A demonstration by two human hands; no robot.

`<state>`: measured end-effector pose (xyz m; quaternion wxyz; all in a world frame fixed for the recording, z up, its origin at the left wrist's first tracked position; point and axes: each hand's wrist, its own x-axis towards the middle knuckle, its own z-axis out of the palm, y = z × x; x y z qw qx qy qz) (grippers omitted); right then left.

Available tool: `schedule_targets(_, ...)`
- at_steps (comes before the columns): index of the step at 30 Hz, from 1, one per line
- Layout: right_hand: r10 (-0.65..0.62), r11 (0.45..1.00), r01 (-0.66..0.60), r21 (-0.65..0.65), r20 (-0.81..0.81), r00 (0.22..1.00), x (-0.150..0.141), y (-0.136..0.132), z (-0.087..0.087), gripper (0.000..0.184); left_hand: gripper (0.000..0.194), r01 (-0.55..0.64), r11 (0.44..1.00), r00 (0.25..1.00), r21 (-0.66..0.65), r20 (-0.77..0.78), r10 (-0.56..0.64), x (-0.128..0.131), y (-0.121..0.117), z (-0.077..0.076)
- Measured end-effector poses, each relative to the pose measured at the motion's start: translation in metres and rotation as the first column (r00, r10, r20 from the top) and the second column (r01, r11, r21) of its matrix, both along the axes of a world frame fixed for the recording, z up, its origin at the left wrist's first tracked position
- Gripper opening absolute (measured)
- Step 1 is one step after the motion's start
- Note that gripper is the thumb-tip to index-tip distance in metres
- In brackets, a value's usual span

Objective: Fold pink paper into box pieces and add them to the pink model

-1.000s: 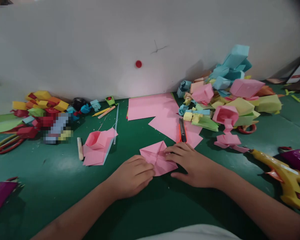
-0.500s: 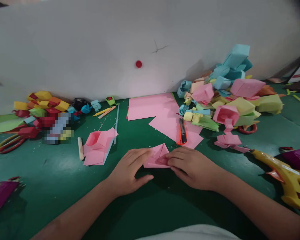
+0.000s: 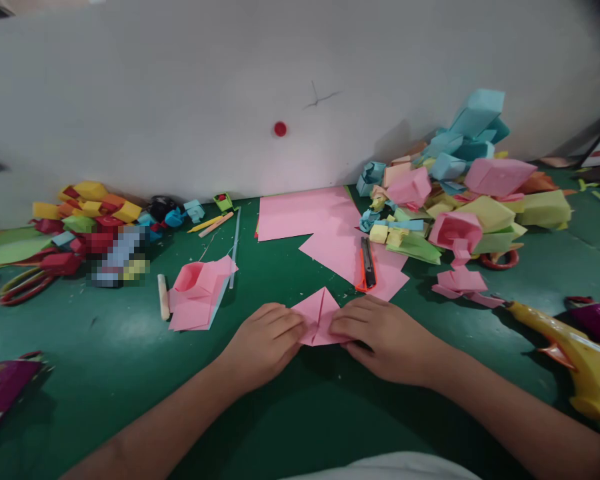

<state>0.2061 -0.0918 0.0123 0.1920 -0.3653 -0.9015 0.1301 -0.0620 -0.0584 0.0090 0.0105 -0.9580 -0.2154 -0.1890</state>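
A folded piece of pink paper lies low over the green table, its point facing away from me and a crease running down its middle. My left hand grips its left side, the fingers bent over it and the thumb hidden. On the right side, my right hand pinches the paper with curled fingers. Just beyond the right hand, an orange-and-black utility knife rests on loose pink sheets. To the left sit a folded pink paper box and squares.
A heap of folded paper shapes stands at the back right, a yellow glue gun in front of it. Scissors and more coloured paper shapes are at left. Purple tools lie at both sides. A white wall closes the back.
My left hand has closed from a spread thumb onto the paper's left side. The paper's flaps now meet along a centre crease. My right hand still grips its side.
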Motion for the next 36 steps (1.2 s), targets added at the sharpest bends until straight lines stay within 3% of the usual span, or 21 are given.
schedule_targets(8, 0.001, 0.990, -0.018, 0.137, 0.124, 0.992, -0.0032, -0.0034, -0.0023, 0.020, 0.036, -0.008, 0.977, 0.999, -0.214, 0.035, 0.015, 0.0008, -0.0095, 0.0026)
schedule_targets(12, -0.004, 0.989, -0.025, 0.145, 0.194, 0.981, -0.0076, -0.0071, -0.0010, 0.020, 0.028, -0.016, 0.977, 0.999, -0.213, 0.041, 0.025, 0.0020, -0.0104, 0.0008)
schedule_targets(15, 0.001, 0.994, -0.017, 0.108, 0.152, 0.988, -0.0070, -0.0078, -0.0004, 0.019, 0.024, -0.001, 0.981, 0.998, -0.194, 0.066, 0.014, 0.0009, -0.0095, -0.0014)
schedule_targets(20, -0.017, 1.000, 0.018, -0.004, 0.051, 0.999, -0.0010, -0.0068, 0.0018, 0.018, 0.023, 0.011, 0.960, 0.998, -0.279, 0.064, 0.008, -0.0029, -0.0068, -0.0002)
schedule_targets(26, -0.077, 0.996, 0.078, -0.035, 0.021, 0.997, 0.0010, -0.0032, -0.0015, 0.022, 0.018, 0.005, 0.970, 0.988, -0.242, 0.154, 0.033, -0.0012, -0.0061, 0.0025)
schedule_targets(32, -0.235, 0.964, 0.231, -0.133, -0.015, 0.972, -0.0029, -0.0012, -0.0051, 0.020, 0.015, -0.084, 0.960, 0.984, -0.266, 0.131, 0.122, -0.0022, -0.0036, 0.0009)
schedule_targets(36, -0.315, 0.935, 0.309, -0.175, -0.007, 0.949, -0.0045, 0.0001, -0.0059, 0.022, 0.028, -0.133, 0.955, 0.978, -0.264, 0.124, 0.170, -0.0052, -0.0012, -0.0007)
